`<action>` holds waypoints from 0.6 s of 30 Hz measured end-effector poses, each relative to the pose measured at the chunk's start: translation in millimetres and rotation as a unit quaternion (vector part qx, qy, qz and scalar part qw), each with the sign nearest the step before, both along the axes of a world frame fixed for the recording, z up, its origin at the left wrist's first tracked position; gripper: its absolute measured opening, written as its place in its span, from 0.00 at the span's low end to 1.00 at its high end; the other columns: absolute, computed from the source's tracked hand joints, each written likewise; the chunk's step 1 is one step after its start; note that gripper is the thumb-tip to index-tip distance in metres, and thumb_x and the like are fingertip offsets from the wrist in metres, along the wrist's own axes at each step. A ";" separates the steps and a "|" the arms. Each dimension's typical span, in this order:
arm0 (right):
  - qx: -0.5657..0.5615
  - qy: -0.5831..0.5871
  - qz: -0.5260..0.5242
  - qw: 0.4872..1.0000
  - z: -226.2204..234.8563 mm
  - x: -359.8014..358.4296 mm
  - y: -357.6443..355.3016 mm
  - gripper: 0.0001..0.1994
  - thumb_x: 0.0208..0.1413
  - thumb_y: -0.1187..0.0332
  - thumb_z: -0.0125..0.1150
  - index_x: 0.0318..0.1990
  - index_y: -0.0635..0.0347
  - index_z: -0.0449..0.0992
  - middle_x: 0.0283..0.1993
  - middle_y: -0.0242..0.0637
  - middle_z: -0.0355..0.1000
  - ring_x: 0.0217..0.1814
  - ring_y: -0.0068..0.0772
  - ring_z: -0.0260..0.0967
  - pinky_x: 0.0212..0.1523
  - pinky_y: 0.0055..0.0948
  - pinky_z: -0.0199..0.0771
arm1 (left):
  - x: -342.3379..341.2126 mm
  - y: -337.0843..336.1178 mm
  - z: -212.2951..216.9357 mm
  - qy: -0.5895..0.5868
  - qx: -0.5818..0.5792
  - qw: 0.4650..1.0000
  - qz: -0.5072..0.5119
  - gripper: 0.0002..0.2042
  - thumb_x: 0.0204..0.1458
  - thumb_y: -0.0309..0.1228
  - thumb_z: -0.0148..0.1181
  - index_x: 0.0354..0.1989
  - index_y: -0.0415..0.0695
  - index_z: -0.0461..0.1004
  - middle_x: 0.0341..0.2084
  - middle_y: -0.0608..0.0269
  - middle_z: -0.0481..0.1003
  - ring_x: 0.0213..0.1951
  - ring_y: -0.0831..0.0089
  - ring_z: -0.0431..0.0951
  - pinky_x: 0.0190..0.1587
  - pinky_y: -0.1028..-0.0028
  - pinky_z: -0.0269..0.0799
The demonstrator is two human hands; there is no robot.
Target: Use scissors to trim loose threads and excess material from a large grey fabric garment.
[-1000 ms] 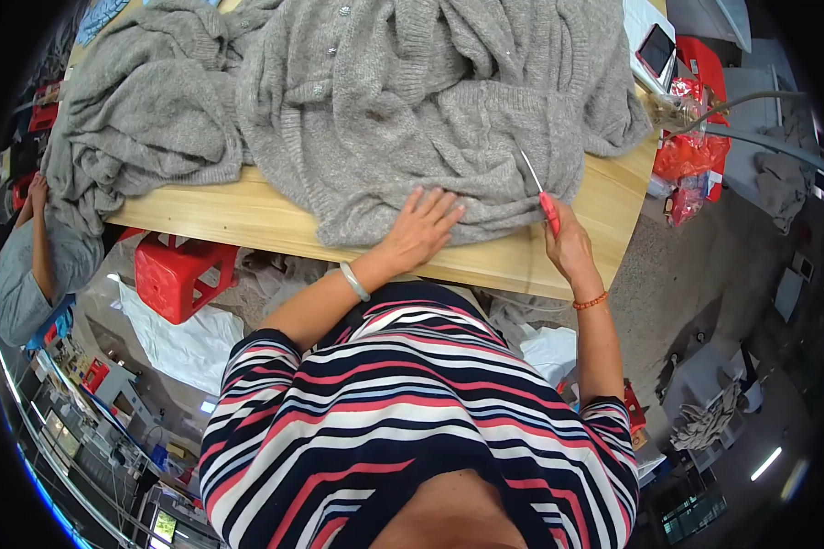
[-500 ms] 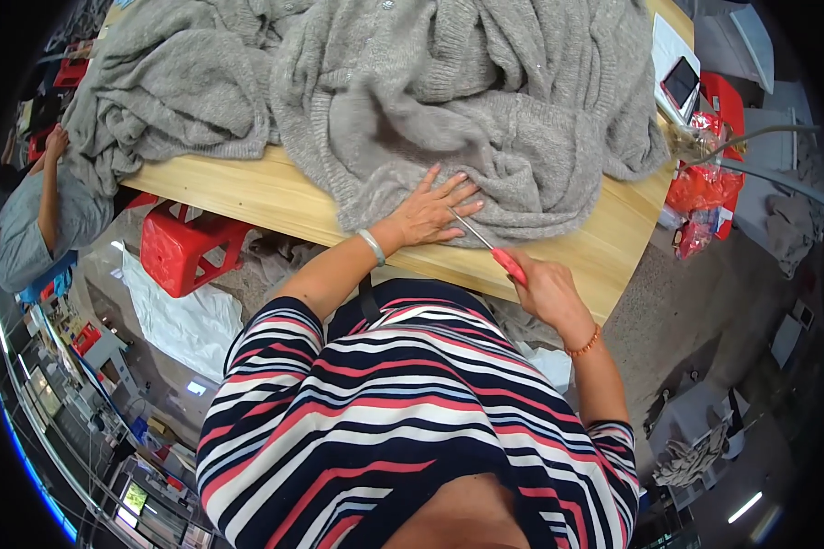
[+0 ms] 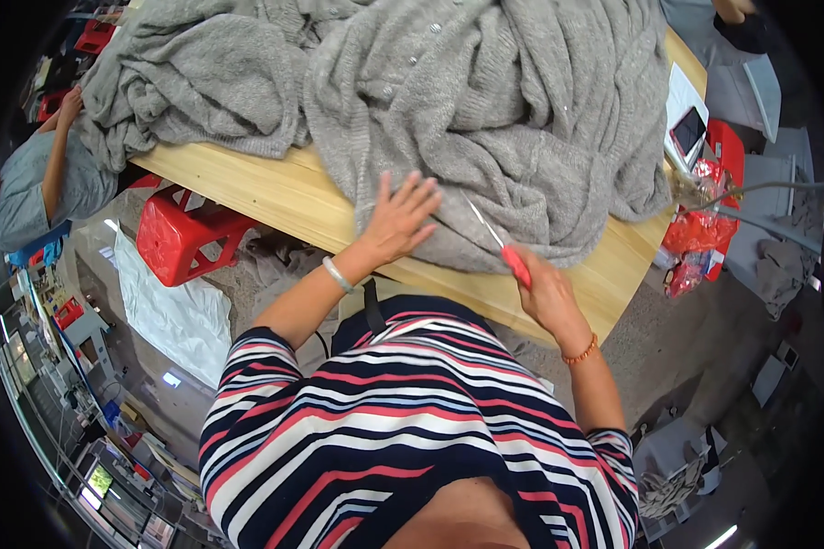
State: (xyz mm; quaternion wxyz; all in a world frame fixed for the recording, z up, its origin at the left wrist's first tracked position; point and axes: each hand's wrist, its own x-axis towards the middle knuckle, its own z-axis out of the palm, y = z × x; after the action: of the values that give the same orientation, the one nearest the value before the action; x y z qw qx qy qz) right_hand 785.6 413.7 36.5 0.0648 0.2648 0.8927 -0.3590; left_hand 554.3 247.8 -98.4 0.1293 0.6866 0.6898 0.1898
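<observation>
Grey knitted cardigans with small shiny buttons lie in a heap over the table; the nearest grey cardigan (image 3: pixel 485 156) hangs close to the front edge. My left hand (image 3: pixel 398 215) rests flat on its lower left part, fingers spread and holding nothing. Closed around red-handled scissors (image 3: pixel 515 263), my right hand (image 3: pixel 551 297) is just beyond the front of the cloth. Their slim metal blades are together and point up and left over the knit, toward my left hand. My fingers hide most of the handles.
The wooden table (image 3: pixel 613 265) ends close to my body. A white sheet with a phone (image 3: pixel 688 131) lies at its right edge, by red plastic bags (image 3: pixel 700 229). A red stool (image 3: pixel 188 238) stands at the left, near another person (image 3: pixel 50 183) touching the cloth.
My left hand has slid left and down, away from the blades. The cloth lies flatter, its hollow fold gone and buttons showing. The scissors have shifted slightly and point more steeply away from me.
</observation>
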 end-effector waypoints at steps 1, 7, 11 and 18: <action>0.003 0.006 0.005 1.000 1.7 -0.1 -2.3 0.22 0.45 0.77 0.53 0.52 0.56 0.69 0.31 0.51 0.74 0.35 0.53 0.73 0.34 0.46 0.71 | -7.8 -7.2 -1.2 0.005 -0.040 0.998 0.053 0.27 0.52 0.43 0.56 0.61 0.51 0.63 0.66 0.56 0.53 0.68 0.55 0.49 0.65 0.43 0.39; -0.056 -0.135 0.142 0.979 9.9 -27.5 -13.4 0.19 0.49 0.73 0.53 0.51 0.51 0.70 0.29 0.49 0.73 0.31 0.55 0.71 0.33 0.47 0.70 | -22.4 -0.9 -13.3 -0.039 -0.056 0.996 0.053 0.24 0.51 0.40 0.57 0.58 0.50 0.68 0.64 0.53 0.57 0.68 0.53 0.49 0.64 0.44 0.43; -0.070 -0.046 0.061 0.995 24.3 -48.4 2.0 0.23 0.49 0.75 0.55 0.55 0.51 0.66 0.46 0.48 0.73 0.44 0.54 0.71 0.43 0.45 0.71 | -37.7 -9.5 -32.2 -0.295 -0.025 0.950 0.102 0.19 0.49 0.29 0.59 0.52 0.48 0.73 0.52 0.51 0.70 0.57 0.53 0.67 0.59 0.61 0.61; -0.079 0.028 -0.079 0.993 21.4 -78.4 29.7 0.21 0.53 0.74 0.54 0.56 0.56 0.65 0.46 0.54 0.71 0.47 0.59 0.69 0.46 0.45 0.71 | -117.7 104.1 24.1 0.127 0.184 0.945 0.239 0.26 0.40 0.22 0.61 0.53 0.47 0.69 0.49 0.54 0.71 0.51 0.57 0.70 0.53 0.67 0.63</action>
State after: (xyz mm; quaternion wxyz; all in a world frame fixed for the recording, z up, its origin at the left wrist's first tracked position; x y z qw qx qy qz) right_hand 707.1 443.4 57.9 0.0320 0.3190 0.8392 -0.4394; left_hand 436.6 351.9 -74.2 -0.1374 0.5317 0.7974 0.2503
